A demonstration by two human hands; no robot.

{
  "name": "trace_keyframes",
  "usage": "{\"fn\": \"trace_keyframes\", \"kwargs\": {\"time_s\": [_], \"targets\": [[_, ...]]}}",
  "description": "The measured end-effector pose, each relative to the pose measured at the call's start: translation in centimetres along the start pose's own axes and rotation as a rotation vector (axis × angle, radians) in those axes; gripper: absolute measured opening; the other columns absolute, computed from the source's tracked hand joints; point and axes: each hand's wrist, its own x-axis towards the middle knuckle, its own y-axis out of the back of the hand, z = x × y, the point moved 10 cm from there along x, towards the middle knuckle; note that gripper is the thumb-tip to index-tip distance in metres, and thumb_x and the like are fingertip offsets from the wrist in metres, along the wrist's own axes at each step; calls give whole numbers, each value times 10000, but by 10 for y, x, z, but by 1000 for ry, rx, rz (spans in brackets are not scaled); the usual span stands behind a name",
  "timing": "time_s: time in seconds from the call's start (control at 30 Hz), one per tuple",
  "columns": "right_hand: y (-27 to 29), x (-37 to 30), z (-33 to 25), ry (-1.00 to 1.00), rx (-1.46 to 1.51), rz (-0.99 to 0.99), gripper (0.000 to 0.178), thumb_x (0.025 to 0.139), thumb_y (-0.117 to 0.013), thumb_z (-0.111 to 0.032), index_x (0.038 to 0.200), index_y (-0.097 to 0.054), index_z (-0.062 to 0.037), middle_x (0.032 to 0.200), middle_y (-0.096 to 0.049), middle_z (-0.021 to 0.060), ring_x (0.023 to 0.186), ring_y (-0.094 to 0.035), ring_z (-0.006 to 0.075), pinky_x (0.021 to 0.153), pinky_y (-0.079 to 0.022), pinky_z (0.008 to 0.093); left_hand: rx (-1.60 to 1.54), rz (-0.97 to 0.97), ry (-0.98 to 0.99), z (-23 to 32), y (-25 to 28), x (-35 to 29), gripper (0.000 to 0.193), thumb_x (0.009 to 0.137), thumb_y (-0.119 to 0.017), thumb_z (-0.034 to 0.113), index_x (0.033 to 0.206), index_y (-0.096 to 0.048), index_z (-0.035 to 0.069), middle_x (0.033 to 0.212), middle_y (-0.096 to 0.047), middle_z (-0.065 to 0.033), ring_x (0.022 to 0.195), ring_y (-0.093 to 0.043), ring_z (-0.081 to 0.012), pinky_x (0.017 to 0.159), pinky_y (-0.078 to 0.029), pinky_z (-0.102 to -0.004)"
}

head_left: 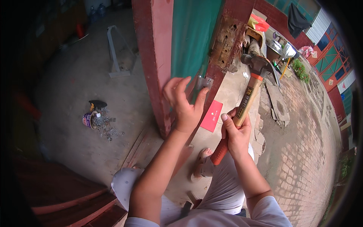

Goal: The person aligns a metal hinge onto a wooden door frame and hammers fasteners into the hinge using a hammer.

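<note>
My right hand (239, 134) is wrapped round the handle of a claw hammer (247, 94), whose wooden shaft ends in a red grip. Its dark head points up and away, to the right of the door edge. My left hand (184, 104) is raised with fingers spread and holds nothing. Its thumb tip is close to a small silver metal hinge (205, 82) on the maroon door edge (217, 72); I cannot tell whether they touch. Above the hinge the wood is worn bare and has several holes. A red card (212, 116) lies on the ledge below.
A maroon post (151, 56) stands left of the green panel (194, 34). On the left floor, a tipped tub (89, 120) spills metal bits beside a metal frame (114, 53). Broken boards (277, 102) and brick paving (298, 159) are on the right.
</note>
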Motion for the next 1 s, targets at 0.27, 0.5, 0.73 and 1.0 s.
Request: {"fn": "trace_keyframes", "kwargs": {"time_s": [0.27,0.5,0.73,1.0], "targets": [[-21,29,15,3,-8,86,310,819,-746,-152,913,-472,-42,700,-508,-32,595,-460,34,491,-381,196,-61,-114,-82,10,-13,3,206,780,-708,104,954,-597,112,805,-570,-21,766,-533,-233,724,-370,-373],[-17,32,20,32,-137,122,331,765,-767,-127,865,-462,-51,683,-477,-35,602,-449,46,500,-373,203,-73,-138,-56,8,-13,5,179,781,-703,102,935,-614,104,792,-566,-28,734,-520,-227,733,-366,-371],[-14,33,27,-21,-89,140,341,751,-774,-130,862,-462,-49,676,-469,-34,593,-443,47,499,-376,207,-255,-30,118,9,-7,18,171,772,-707,70,920,-624,87,809,-589,-24,746,-536,-220,770,-371,-370],[-15,33,27,33,-82,143,343,742,-772,-124,867,-461,-51,675,-467,-34,585,-431,44,496,-363,207,-124,-26,-138,27,-5,18,192,765,-702,35,934,-634,94,879,-631,-29,821,-575,-230,796,-380,-368]]}}
